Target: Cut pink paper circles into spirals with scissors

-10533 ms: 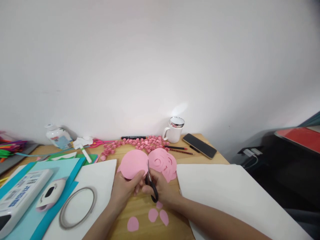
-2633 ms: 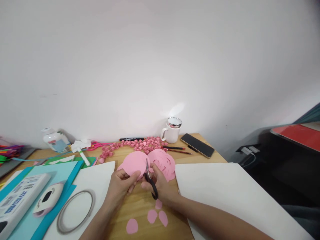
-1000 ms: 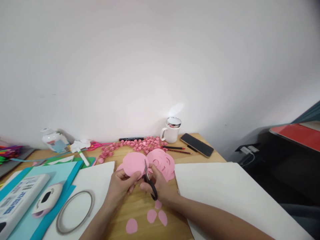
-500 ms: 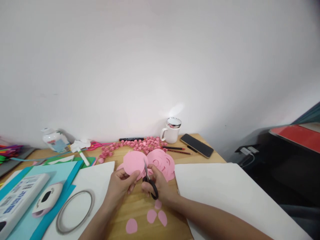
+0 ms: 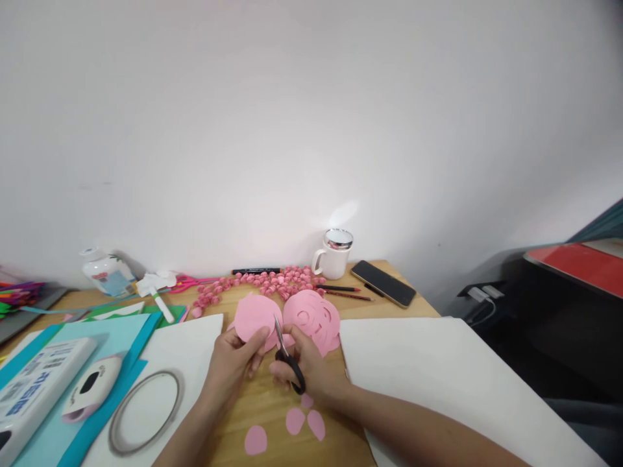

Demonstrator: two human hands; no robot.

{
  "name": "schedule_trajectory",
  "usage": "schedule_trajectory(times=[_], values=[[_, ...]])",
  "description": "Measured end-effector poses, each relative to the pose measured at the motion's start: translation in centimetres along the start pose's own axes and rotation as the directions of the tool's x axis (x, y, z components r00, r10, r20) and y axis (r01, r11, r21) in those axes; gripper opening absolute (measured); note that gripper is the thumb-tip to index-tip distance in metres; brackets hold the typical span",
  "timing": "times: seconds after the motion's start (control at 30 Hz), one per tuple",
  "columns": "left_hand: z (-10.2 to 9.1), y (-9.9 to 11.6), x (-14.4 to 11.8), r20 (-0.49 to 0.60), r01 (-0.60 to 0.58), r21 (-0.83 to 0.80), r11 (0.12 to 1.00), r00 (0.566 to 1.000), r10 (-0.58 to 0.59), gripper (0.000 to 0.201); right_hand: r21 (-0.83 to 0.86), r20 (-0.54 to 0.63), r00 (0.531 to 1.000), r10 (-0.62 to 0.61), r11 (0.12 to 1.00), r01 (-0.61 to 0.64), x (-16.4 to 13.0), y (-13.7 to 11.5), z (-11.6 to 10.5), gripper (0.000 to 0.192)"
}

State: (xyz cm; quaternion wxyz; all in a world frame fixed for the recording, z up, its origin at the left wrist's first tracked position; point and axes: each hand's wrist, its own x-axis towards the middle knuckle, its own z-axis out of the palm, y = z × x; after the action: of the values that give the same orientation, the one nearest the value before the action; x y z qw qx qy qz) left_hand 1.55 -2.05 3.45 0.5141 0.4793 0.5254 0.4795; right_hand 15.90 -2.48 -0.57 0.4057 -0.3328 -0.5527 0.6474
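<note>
Pink disc [image 5: 253,316] is pinched in left hand [image 5: 233,363] above desk [image 5: 272,408] centre; scissors [image 5: 286,357] are gripped by right hand [image 5: 306,370], blades at disc's 4 o'clock edge. Petals [image 5: 296,421] lie at 6 o'clock.

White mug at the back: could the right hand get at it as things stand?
Probably not at once: the right hand holds the scissors, and the pink paper rolls lie before the white mug.

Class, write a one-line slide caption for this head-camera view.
Left hand holds a pink paper circle while the right hand cuts it with black-handled scissors over a wooden desk.
</note>
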Motion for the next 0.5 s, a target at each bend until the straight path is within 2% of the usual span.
schedule_trajectory(times=[0.13, 0.3, 0.5], values=[[-0.2, -0.2, 0.2, -0.034, 0.006, 0.039, 0.999, 0.999, -0.005, 0.045, -0.005, 0.024, 1.0, 0.01, 1.0, -0.01, 0.0, -0.1, 0.1, 0.046], [0.0, -0.1, 0.1, -0.045, 0.025, 0.058, 0.998, 0.999, -0.022, 0.042, 0.021, -0.003, 1.0, 0.028, 0.999, -0.028, 0.1, -0.5, 0.3, 0.05], [0.0, 0.0, -0.1, -0.019, 0.035, 0.11, 0.993, 0.999, -0.033, 0.039, 0.136, -0.037, 0.998, -0.06, 0.989, 0.064, 0.2, -1.2, 0.4, 0.053]])
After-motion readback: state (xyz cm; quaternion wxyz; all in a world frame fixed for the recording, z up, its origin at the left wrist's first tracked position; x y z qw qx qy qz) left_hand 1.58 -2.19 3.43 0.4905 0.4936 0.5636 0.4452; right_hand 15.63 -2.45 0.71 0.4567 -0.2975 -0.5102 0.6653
